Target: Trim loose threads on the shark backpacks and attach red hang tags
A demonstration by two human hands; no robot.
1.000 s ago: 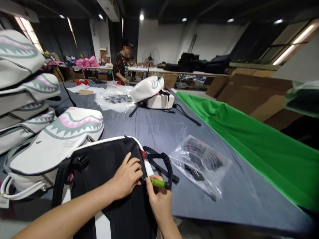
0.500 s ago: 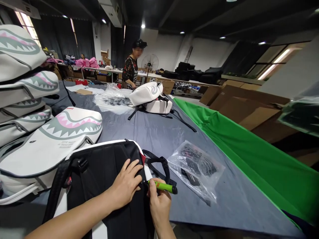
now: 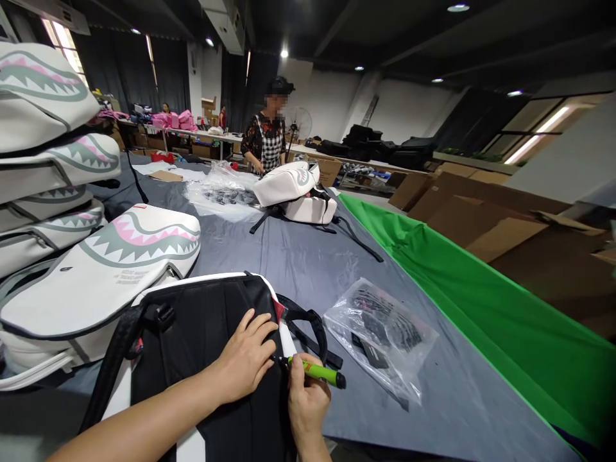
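A backpack lies back side up at the near edge, black panel with white trim and black straps. My left hand rests flat on the black panel near its right edge, fingers spread. My right hand grips a green pen-like tool with a black tip, its point set against the backpack's edge right beside my left fingers. A black strap loop lies just beyond the tool.
White shark-mouth backpacks are stacked at the left. A clear bag of dark parts lies to the right on the grey cloth. Green fabric covers the right side. A person stands at the far end by another white backpack.
The view has shifted slightly. Both hands stay on the backpack's edge; the green tool has tilted a little, its rear end now lower and further right. The far person has stepped right.
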